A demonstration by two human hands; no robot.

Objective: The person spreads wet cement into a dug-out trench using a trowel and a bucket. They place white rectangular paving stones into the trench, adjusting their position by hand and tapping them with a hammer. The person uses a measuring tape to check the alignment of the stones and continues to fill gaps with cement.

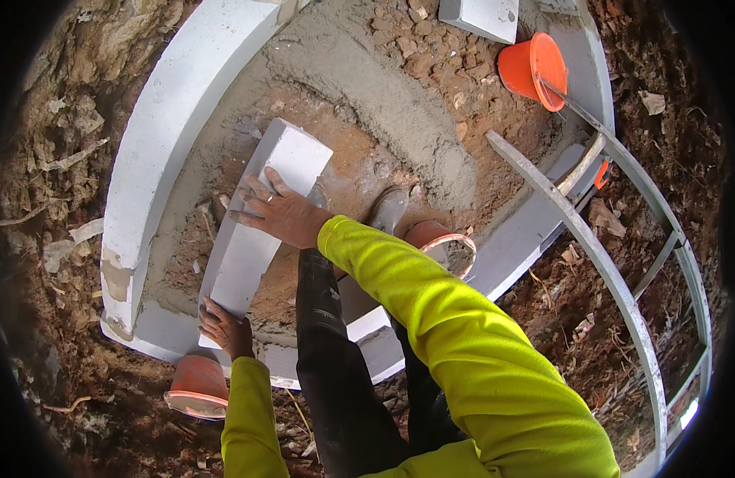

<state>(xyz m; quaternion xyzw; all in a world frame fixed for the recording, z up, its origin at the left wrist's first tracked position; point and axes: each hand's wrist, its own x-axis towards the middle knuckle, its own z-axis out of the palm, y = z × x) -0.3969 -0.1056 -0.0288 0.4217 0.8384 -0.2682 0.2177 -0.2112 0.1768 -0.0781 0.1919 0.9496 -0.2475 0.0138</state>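
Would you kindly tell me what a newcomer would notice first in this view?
Most striking are the bright yellow sleeves reaching in from below, with both hands on a long white block at centre left: the right hand lies flat on its top, the left hand grips its near end. Around it curves a white concrete ring with a band of grey mortar inside, and an orange bucket lies tipped at upper right.

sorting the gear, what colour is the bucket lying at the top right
Orange, inside and out; the bucket lies on its side, seen best in the head view.
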